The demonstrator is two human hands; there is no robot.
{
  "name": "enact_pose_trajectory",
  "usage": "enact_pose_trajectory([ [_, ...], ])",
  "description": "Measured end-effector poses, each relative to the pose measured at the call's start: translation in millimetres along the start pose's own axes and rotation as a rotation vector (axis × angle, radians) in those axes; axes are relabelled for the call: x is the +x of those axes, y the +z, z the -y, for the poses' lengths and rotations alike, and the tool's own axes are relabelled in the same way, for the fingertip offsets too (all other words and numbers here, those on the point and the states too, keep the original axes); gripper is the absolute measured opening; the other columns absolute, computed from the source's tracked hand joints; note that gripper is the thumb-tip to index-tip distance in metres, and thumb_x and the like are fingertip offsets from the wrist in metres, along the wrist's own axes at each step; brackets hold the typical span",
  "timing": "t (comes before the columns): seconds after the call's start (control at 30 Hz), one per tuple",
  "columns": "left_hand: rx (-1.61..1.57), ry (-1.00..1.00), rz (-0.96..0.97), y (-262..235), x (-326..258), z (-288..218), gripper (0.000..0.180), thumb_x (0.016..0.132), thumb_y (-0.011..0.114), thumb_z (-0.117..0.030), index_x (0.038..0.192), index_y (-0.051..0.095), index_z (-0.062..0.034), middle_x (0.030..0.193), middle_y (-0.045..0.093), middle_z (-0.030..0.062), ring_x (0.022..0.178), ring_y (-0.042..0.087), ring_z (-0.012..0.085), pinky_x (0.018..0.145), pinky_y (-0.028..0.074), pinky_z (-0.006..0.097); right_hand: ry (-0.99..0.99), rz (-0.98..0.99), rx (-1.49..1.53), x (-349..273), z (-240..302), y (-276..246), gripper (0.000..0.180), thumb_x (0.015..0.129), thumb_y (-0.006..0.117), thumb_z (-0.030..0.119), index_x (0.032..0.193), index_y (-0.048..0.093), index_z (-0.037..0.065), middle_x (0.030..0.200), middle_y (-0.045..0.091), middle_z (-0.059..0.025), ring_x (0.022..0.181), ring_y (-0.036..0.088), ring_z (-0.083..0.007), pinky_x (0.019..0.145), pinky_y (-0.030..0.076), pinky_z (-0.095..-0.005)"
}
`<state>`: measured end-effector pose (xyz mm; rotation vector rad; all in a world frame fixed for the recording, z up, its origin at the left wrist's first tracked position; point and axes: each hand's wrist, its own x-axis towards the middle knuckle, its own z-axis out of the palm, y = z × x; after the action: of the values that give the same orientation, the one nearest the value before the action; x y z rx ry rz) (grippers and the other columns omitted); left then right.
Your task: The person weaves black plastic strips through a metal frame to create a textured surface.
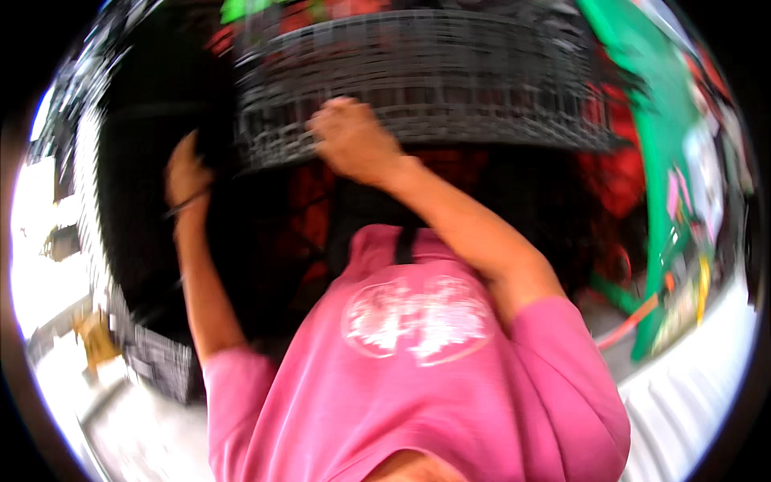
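Note:
Much of the picture is smeared by motion. A wide dark grey crate [450, 76] with slatted, grid-like walls fills the top middle. My right hand [357, 140] is in front of the crate's lower left part with its fingers curled in. Whether it grips the crate or something small is hidden. Further left, my left hand [188, 173] is raised against a large black surface [148, 201], with a thin dark band at the wrist. Its fingers are too blurred to read, and I cannot tell whether it touches that surface.
Red things [614, 153] show beside and below the crate. A bright green upright frame [662, 201] stands at the right, with coloured items hanging beyond it. A black slatted crate [161, 361] sits low at the left. Pale ribbed sheeting [683, 418] lies at lower right.

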<state>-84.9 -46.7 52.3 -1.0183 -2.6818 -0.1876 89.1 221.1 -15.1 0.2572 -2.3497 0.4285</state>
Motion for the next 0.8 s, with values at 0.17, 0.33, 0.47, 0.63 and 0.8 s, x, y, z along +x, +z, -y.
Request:
enact_pose_trajectory([
  [0.17, -0.596, -0.316, 0.519, -6, 29, -47, 0.021, 0.083, 0.058, -0.002, 0.103, 0.063, -0.0035, 0.082, 0.062, 0.0083, 0.072, 0.058, 0.0159, 0.061, 0.046, 0.030, 0.079, 0.113, 0.070, 3, 1, 10, 0.031, 0.081, 0.060, 0.022, 0.106, 0.056, 0.005, 0.108, 0.057, -0.0083, 0.107, 0.047, -0.0275, 0.090, 0.039, -0.0393],
  [0.33, -0.584, -0.230, 0.536, 23, 43, -27, 0.009, 0.081, 0.064, -0.007, 0.079, 0.059, -0.0005, 0.061, 0.050, 0.0006, 0.055, 0.046, 0.0097, 0.050, 0.038, 0.026, 0.094, 0.195, 0.070, 1, 2, 11, 0.033, 0.083, 0.060, 0.022, 0.110, 0.055, 0.004, 0.110, 0.056, -0.0084, 0.108, 0.045, -0.0276, 0.091, 0.039, -0.0387],
  [0.47, -0.594, -0.254, 0.539, 16, 47, -36, 0.014, 0.076, 0.065, -0.007, 0.070, 0.056, 0.0017, 0.060, 0.056, 0.0064, 0.058, 0.055, 0.0186, 0.052, 0.043, 0.035, 0.082, 0.175, 0.085, 0, -5, 8, 0.033, 0.082, 0.061, 0.021, 0.110, 0.055, 0.004, 0.110, 0.055, -0.0082, 0.110, 0.044, -0.0277, 0.093, 0.038, -0.0388],
  [0.63, 0.107, -0.424, 0.249, 3, -1, 1, 0.007, 0.078, 0.059, -0.006, 0.079, 0.060, 0.0014, 0.083, 0.065, 0.0194, 0.077, 0.063, 0.0360, 0.065, 0.050, 0.045, 0.089, 0.187, 0.120, 1, -6, 10, 0.031, 0.082, 0.061, 0.020, 0.108, 0.056, 0.005, 0.109, 0.055, -0.0075, 0.113, 0.043, -0.0274, 0.094, 0.038, -0.0392],
  [0.8, 0.151, -0.345, 0.208, 1, -11, 1, 0.020, 0.081, 0.055, -0.004, 0.099, 0.063, -0.0002, 0.103, 0.063, 0.0207, 0.091, 0.062, 0.0357, 0.080, 0.050, 0.046, 0.095, 0.191, 0.086, 2, -3, 8, 0.028, 0.082, 0.060, 0.021, 0.106, 0.057, 0.005, 0.110, 0.054, -0.0063, 0.113, 0.042, -0.0271, 0.095, 0.037, -0.0400],
])
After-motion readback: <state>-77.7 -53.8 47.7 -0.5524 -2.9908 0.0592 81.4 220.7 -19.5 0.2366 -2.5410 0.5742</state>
